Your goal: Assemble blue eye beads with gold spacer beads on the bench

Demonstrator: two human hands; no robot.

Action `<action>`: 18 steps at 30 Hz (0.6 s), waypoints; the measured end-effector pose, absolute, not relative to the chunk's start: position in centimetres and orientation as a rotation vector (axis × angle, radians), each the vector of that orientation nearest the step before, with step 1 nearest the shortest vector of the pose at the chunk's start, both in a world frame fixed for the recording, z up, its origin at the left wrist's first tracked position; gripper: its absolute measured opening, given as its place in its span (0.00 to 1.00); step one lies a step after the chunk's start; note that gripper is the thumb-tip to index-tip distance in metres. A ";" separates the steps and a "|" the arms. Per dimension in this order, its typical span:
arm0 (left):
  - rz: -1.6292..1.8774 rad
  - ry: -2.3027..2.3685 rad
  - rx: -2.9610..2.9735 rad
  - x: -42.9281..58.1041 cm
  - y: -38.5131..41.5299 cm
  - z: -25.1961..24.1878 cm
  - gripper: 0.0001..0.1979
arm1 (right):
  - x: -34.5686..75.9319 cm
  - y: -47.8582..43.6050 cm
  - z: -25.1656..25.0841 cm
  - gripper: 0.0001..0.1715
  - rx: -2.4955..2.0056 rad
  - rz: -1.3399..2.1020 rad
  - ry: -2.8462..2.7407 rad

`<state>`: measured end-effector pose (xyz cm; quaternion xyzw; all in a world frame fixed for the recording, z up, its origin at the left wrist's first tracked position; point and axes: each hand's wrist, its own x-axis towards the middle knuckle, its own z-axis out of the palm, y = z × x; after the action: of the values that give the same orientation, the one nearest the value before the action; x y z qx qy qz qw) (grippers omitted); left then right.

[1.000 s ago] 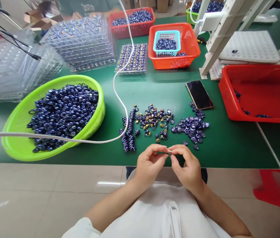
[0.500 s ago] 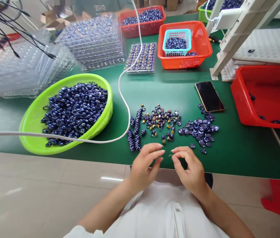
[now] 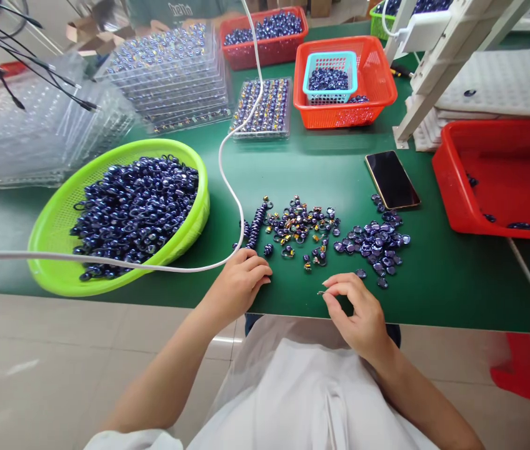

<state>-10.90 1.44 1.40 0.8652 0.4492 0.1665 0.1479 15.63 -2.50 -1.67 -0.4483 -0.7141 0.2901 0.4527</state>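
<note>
My left hand lies at the near end of a row of dark blue rings, fingers curled together and covering that end. Whatever those fingers hold, if anything, is hidden. Thumb and fingertips of my right hand pinch a small thin metal piece, too small to name, just above the green table. Beyond my hands lies a loose pile of blue rings with gold-coloured parts. Flat, shiny dark blue oval pieces are heaped beyond my right hand.
A green basket full of dark rings stands left, a white cable crossing it. Clear trays are stacked behind. A phone, a red bin and an orange basket stand right and back.
My left hand has moved left, away from my right hand, to the near end of the ring row, and its fingers have closed. My right hand keeps its pinch in nearly the same place.
</note>
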 end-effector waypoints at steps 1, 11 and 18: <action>0.491 1.290 2.479 -10.8 1.6 1.3 0.08 | 15.7 -2.5 -1.7 0.07 -1.109 0.719 -1.764; 0.963 1.310 2.075 -7.1 1.2 1.4 0.04 | 15.9 -2.8 -1.3 0.09 -1.091 0.791 -1.714; 0.940 1.208 1.005 -1.5 -0.2 1.8 0.09 | 15.3 -3.4 -0.1 0.15 -0.904 0.710 -1.775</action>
<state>-1.49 -0.20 1.77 0.4352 0.5233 0.4069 0.6093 15.33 -3.39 -0.12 -0.3725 -0.7310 0.2926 0.4911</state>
